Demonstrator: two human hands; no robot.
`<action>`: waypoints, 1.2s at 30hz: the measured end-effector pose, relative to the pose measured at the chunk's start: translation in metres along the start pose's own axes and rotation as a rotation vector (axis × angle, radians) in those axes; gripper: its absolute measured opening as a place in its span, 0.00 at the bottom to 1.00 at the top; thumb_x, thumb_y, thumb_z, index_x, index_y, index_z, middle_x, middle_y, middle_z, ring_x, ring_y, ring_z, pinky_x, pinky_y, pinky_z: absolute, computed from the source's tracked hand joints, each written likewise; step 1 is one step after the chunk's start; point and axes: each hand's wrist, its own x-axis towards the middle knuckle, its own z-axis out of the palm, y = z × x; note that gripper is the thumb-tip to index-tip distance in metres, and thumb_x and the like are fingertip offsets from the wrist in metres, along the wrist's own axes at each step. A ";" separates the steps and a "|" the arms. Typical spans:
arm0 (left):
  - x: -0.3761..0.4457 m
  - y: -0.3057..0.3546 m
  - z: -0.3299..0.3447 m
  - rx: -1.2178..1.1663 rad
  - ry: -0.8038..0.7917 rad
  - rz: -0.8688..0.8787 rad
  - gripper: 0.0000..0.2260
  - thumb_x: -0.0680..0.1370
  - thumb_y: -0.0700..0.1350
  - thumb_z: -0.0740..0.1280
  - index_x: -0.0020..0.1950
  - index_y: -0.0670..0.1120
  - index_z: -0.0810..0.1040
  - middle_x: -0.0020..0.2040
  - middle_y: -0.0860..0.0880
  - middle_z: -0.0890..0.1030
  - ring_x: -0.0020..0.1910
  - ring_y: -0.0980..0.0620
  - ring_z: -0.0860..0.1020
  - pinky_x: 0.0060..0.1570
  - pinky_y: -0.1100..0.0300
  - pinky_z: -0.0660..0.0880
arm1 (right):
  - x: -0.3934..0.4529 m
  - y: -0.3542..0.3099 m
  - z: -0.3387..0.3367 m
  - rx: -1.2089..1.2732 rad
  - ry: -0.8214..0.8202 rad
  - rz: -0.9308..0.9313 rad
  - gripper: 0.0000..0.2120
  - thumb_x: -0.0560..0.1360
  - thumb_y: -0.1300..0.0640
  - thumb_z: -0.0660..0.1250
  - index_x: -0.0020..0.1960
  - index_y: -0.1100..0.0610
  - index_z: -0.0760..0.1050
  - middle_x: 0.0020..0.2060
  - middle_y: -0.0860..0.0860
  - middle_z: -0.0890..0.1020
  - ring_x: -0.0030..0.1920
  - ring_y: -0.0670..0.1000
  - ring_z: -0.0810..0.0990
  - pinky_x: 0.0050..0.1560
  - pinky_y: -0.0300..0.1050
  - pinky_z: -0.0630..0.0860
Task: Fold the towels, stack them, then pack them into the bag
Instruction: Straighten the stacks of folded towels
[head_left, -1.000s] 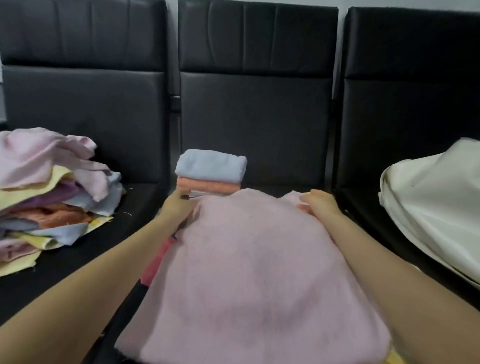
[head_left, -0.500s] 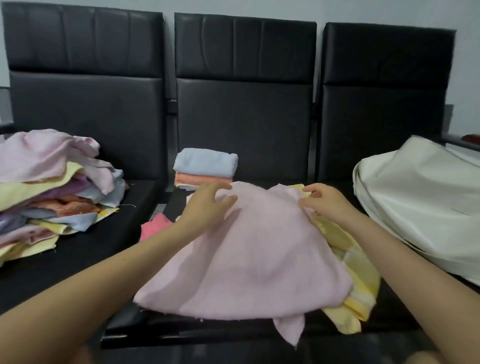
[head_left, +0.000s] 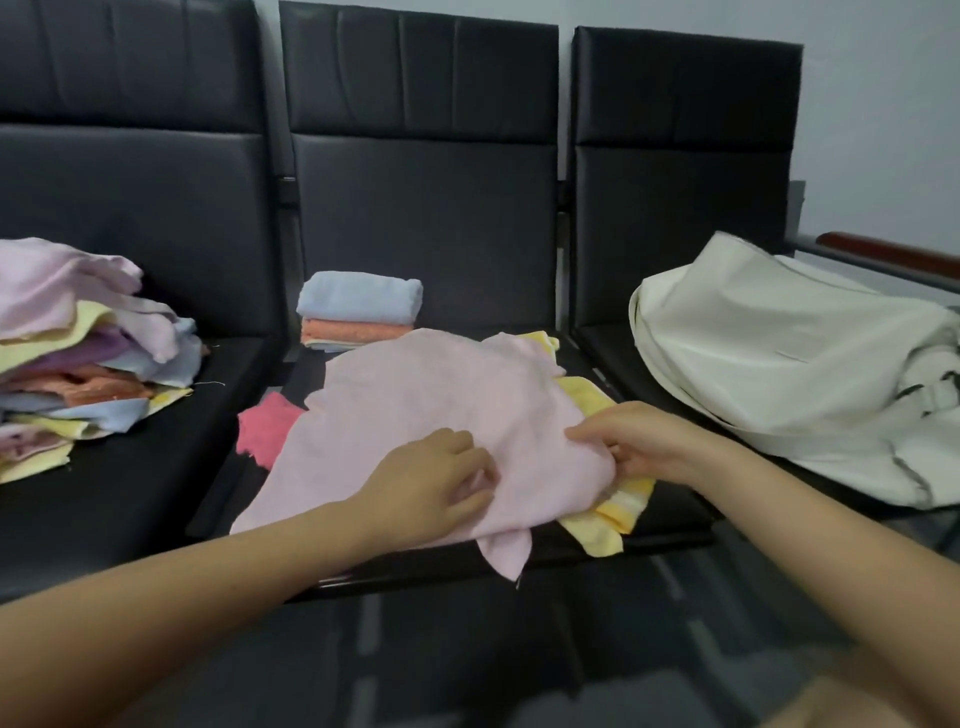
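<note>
We are pinching the near edge of the pink towel with our left hand and right hand; it is lying on the middle seat, over a yellow towel, between the unfolded pile and the white bag.

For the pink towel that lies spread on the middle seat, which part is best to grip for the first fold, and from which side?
Probably the two near corners of the pink towel, taken from the front edge of the seat. It lies mostly flat over a yellow towel, its near edge hanging over the seat front, so pinch only the pink layer. The left hand and the right hand are there.
</note>
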 end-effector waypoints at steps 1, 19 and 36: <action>-0.003 -0.001 0.003 0.012 0.023 0.023 0.18 0.76 0.59 0.56 0.56 0.52 0.78 0.46 0.53 0.75 0.45 0.53 0.73 0.42 0.55 0.74 | -0.006 0.001 -0.003 -0.024 -0.052 -0.042 0.09 0.75 0.60 0.70 0.54 0.61 0.79 0.49 0.55 0.83 0.51 0.53 0.82 0.49 0.45 0.78; -0.038 -0.022 0.012 0.082 0.013 0.258 0.21 0.83 0.55 0.53 0.68 0.46 0.76 0.61 0.48 0.77 0.57 0.50 0.75 0.58 0.60 0.70 | -0.018 0.049 -0.005 -0.927 0.311 -0.330 0.15 0.73 0.42 0.68 0.46 0.51 0.67 0.35 0.47 0.76 0.34 0.49 0.74 0.35 0.47 0.68; -0.029 -0.017 -0.008 -0.281 0.041 -0.023 0.24 0.80 0.60 0.49 0.54 0.48 0.80 0.49 0.54 0.80 0.48 0.58 0.76 0.52 0.62 0.72 | 0.006 0.024 0.057 -1.316 0.037 -1.051 0.21 0.75 0.43 0.52 0.50 0.52 0.80 0.48 0.46 0.77 0.50 0.49 0.73 0.47 0.41 0.65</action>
